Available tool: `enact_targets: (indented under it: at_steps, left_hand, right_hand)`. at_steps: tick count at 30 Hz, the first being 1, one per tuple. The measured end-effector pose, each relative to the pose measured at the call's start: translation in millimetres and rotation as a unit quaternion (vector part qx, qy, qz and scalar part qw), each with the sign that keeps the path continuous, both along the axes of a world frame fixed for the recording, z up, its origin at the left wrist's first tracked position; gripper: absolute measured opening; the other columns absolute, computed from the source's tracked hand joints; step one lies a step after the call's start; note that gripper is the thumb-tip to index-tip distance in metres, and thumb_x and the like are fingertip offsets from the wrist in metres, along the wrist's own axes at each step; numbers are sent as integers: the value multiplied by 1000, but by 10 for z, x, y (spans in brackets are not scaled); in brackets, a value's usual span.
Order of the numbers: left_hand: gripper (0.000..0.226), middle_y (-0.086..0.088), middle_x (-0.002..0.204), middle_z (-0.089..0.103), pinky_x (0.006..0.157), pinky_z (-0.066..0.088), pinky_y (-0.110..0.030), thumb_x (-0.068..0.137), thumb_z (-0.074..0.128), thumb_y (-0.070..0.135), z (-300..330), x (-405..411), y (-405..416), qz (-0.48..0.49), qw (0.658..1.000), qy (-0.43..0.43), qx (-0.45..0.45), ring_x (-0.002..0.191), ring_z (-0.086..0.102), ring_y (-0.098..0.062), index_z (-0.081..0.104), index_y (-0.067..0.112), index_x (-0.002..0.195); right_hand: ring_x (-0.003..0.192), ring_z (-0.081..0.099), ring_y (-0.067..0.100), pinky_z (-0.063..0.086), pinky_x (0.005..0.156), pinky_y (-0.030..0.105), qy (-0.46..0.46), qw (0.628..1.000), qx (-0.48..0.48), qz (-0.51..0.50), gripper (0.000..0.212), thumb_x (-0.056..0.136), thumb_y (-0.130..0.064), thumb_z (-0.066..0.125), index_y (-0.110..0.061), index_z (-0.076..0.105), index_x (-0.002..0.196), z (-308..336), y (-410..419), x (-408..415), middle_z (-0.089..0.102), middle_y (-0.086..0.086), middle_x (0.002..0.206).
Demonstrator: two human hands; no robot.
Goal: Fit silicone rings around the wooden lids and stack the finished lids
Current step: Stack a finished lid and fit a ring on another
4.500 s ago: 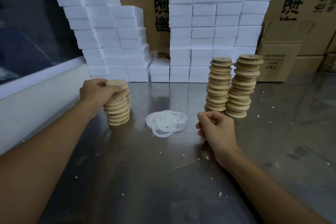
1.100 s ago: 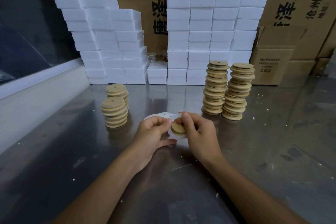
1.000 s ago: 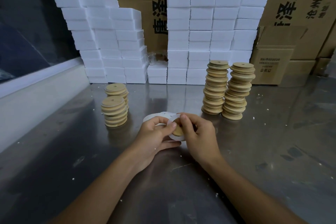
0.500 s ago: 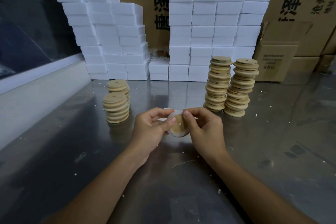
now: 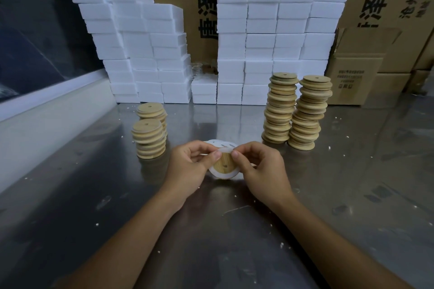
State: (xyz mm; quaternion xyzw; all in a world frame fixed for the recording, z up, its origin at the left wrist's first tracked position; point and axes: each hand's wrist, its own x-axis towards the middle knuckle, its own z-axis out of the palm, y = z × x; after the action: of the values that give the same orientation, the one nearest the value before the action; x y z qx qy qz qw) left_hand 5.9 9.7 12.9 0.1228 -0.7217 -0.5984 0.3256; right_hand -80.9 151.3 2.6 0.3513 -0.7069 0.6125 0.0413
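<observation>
On the left of the steel tabletop (image 5: 70,206), two short stacks of ringed lids (image 5: 148,138) stood well apart from my hands, and they had not shifted since I took my left hand off them a few seconds before. That left hand (image 5: 190,169) had since come to the middle, and its grip was pinched on the left edge of the wooden lid (image 5: 225,166), thumb pressed at the top rim. The silicone ring (image 5: 217,174) now showed as a white band around the lid's lower edge, where a second earlier it had only been held loose against the wood, so I judged the fitting nearly done and the top arc the last part to seat. My right hand (image 5: 258,166) mirrored the left, its grip pinching the right rim, thumb close by the other thumb. Just behind the hands lay the spare rings (image 5: 217,143), partly hidden. Further right rose two tall, slightly crooked stacks of bare lids (image 5: 297,111), so most of the work remained. The tabletop was scuffed and flecked with white crumbs; behind stood walls of white foam blocks (image 5: 270,30) and printed cardboard cartons (image 5: 375,19).
</observation>
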Motion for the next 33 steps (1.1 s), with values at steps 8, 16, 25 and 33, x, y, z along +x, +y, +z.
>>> enact_targets:
  at_steps: [8, 16, 25, 33]
  left_hand:
    - [19, 0, 81, 76, 76, 57, -29, 78, 78, 7, 35, 30, -28, -7, 1000, -6, -18, 79, 73, -16, 75, 25, 72]
    - [27, 6, 79, 76, 71, 55, -19, 75, 79, 0, 4, 6, -7, 17, 998, 16, -54, 77, 72, -11, 73, 26, 71]
    - [15, 2, 77, 76, 66, 54, -19, 77, 77, 2, 26, 22, -10, 12, 1000, 14, -11, 71, 72, -10, 75, 17, 75]
    - [17, -5, 85, 77, 68, 57, -25, 76, 77, 1, 48, 49, -59, -27, 998, -5, 64, 79, 74, -18, 78, 17, 69]
  right_hand:
    - [81, 71, 14, 61, 74, 45, -7, 999, 44, 13, 9, 90, -12, 70, -18, 71, 82, 31, 42, -5, 73, -3, 80]
    - [84, 68, 2, 58, 74, 25, 44, 998, 49, -18, 6, 89, -12, 71, -16, 74, 86, 4, 42, -16, 73, -12, 82]
    - [87, 68, 2, 58, 75, 23, 53, 997, 57, -9, 6, 91, -17, 70, -15, 75, 91, 39, 39, -25, 73, -11, 85]
    - [85, 70, 6, 59, 77, 27, 38, 998, 46, 6, 6, 90, -15, 71, -12, 77, 90, 52, 53, -45, 75, -7, 85]
